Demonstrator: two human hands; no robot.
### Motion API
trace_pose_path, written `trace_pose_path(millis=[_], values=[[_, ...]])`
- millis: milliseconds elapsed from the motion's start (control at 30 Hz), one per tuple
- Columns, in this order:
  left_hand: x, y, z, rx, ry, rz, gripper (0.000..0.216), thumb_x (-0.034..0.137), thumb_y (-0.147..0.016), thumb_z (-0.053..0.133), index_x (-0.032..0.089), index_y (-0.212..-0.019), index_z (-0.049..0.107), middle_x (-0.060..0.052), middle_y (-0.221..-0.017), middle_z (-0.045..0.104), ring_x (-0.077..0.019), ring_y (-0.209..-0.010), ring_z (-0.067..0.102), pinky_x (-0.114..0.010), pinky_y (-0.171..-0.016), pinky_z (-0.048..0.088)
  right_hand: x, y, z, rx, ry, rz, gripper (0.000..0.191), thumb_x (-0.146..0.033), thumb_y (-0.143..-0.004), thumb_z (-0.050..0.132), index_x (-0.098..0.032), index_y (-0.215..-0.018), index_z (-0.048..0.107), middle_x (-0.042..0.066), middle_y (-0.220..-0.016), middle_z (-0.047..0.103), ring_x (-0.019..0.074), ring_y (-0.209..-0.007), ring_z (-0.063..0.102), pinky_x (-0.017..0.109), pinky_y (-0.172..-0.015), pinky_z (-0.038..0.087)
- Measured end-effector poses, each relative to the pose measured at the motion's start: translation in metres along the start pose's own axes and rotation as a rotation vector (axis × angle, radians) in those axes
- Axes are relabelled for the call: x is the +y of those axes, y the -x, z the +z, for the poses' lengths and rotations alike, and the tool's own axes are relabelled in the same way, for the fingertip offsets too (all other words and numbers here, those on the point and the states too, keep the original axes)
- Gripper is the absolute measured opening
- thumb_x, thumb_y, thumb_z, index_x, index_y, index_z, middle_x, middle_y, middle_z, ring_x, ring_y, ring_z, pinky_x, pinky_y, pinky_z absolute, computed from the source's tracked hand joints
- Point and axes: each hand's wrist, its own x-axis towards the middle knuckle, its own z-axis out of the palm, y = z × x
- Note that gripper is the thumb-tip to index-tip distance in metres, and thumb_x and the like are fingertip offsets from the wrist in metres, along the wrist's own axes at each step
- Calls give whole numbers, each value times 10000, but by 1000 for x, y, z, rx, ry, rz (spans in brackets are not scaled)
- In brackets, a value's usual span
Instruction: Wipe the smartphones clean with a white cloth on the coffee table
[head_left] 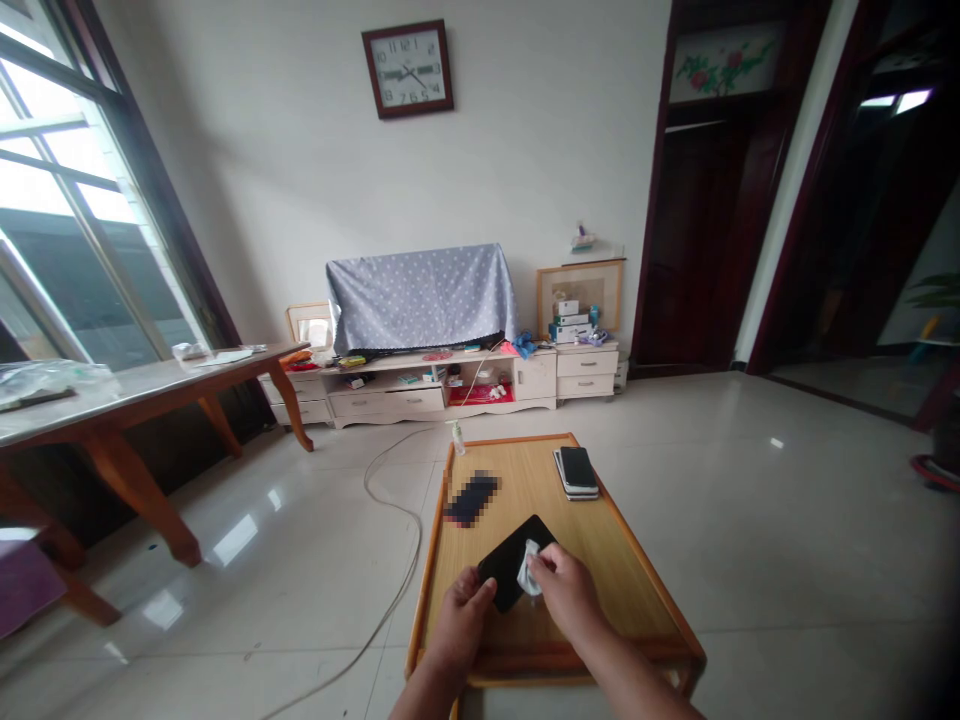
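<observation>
My left hand (459,622) grips a black tablet (501,568) by its near left edge, thumb on top. The tablet is held tilted over a low wooden table (615,570). Pinched in my right hand (568,592) is a crumpled white cloth or tissue (528,572), lying against the tablet's dark face. Beyond the tablet, to the left, is a dark object (474,498) blurred by large pixels. A small stack of tablets or phones (576,472), with a dark one on top, rests at the table's far right. A clear pump bottle (458,438) stands by the far left corner.
A pale cable (416,540) runs along the tiled floor left of the low table. Further left stands a larger wooden table (150,390) with plastic-wrapped things on it. Against the far wall is a white cabinet (390,402) with a cloth-covered shape (424,295) on top.
</observation>
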Motion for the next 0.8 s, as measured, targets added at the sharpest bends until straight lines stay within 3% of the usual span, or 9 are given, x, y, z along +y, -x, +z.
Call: trace_pose_path(millis=[167, 300, 400, 600, 700, 800], values=[[2, 1, 0, 22, -36, -2, 421, 560, -757, 765, 175, -919, 709, -48, -918, 709, -223, -905, 612, -325, -841, 453, -7, -2, -1, 93, 236, -248, 126, -302, -872, 535, -230, -897, 635, 84, -1029, 627, 230, -918, 599, 307, -793, 442], [4, 3, 0, 33, -58, -21, 423, 566, -749, 765, 174, -893, 699, -45, -879, 703, -216, -856, 614, -329, -802, 458, -12, 20, 20, 5, 327, -382, 263, -164, -869, 484, -254, -986, 701, 76, -1035, 629, 220, -930, 622, 299, -832, 451], [3, 3, 3, 32, -65, -28, 434, 578, -729, 771, 178, -878, 696, -40, -839, 695, -224, -846, 627, -335, -796, 464, -14, 33, 30, -45, 455, -473, 312, -162, -908, 466, -248, -1063, 723, 90, -1054, 654, 239, -992, 619, 314, -891, 461], [5, 2, 9, 32, -82, -19, 439, 573, -715, 772, 168, -867, 694, -47, -834, 699, -221, -831, 614, -331, -781, 458, -7, 15, 9, -34, 578, -444, 354, -248, -1000, 407, -227, -987, 760, 107, -1031, 700, 238, -985, 647, 316, -886, 484], [8, 3, 11, 38, -87, -13, 441, 574, -718, 765, 166, -870, 692, -47, -845, 701, -214, -827, 604, -328, -785, 457, -1, 0, -9, 9, 600, -395, 398, -209, -990, 374, -170, -1117, 749, 162, -1166, 696, 272, -1087, 644, 364, -958, 481], [10, 4, 12, 48, -89, -17, 449, 576, -706, 778, 165, -862, 687, -49, -838, 697, -225, -848, 613, -336, -809, 463, 2, 5, -10, -4, 618, -392, 449, -180, -966, 373, -107, -1282, 683, 206, -1357, 623, 312, -1240, 585, 425, -1070, 434]])
